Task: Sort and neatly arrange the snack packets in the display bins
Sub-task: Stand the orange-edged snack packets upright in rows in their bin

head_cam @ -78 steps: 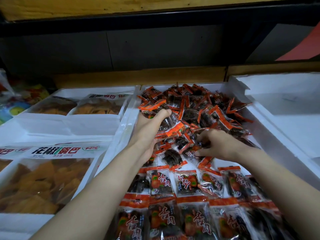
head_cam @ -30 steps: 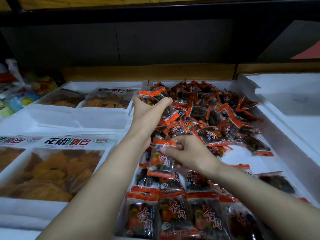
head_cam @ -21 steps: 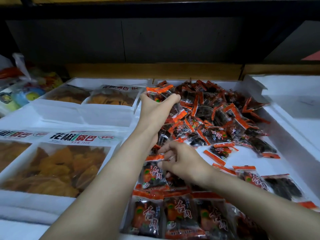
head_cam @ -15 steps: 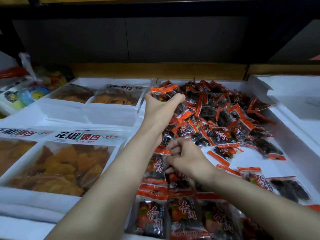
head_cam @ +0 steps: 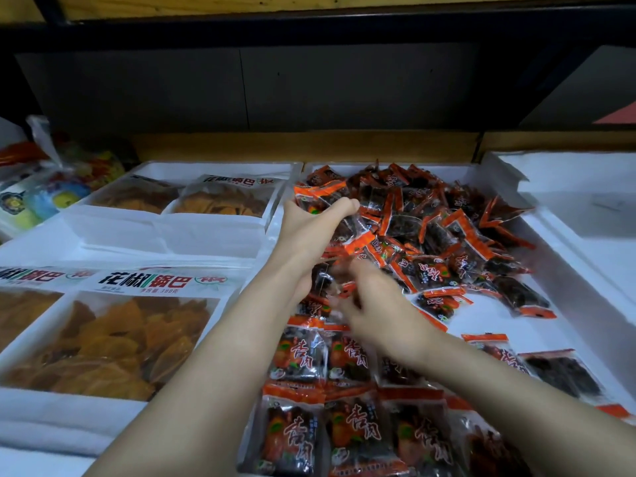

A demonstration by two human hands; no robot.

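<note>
Small orange-and-black snack packets lie in a loose pile (head_cam: pixel 430 228) at the back of a white foam bin (head_cam: pixel 568 270). More of the same packets lie in neat rows (head_cam: pixel 354 432) at the front of the bin. My left hand (head_cam: pixel 306 232) grips a bunch of packets at the pile's left edge, thumb over the top one. My right hand (head_cam: pixel 375 311) is motion-blurred just above the last row, its fingers spread toward the pile, and no packet shows in it. Both forearms hide part of the rows.
Large clear bags of orange crisps (head_cam: pixel 103 339) fill the bin to the left, with two more bags (head_cam: pixel 220 201) behind them. Another white bin (head_cam: pixel 585 187) stands at the right. Colourful packets (head_cam: pixel 44 197) lie at far left. A dark shelf panel hangs above.
My right hand laid a packet onto the row near the bin's left side, let it go, and now moves back up toward the pile. My left hand keeps holding its bunch.
</note>
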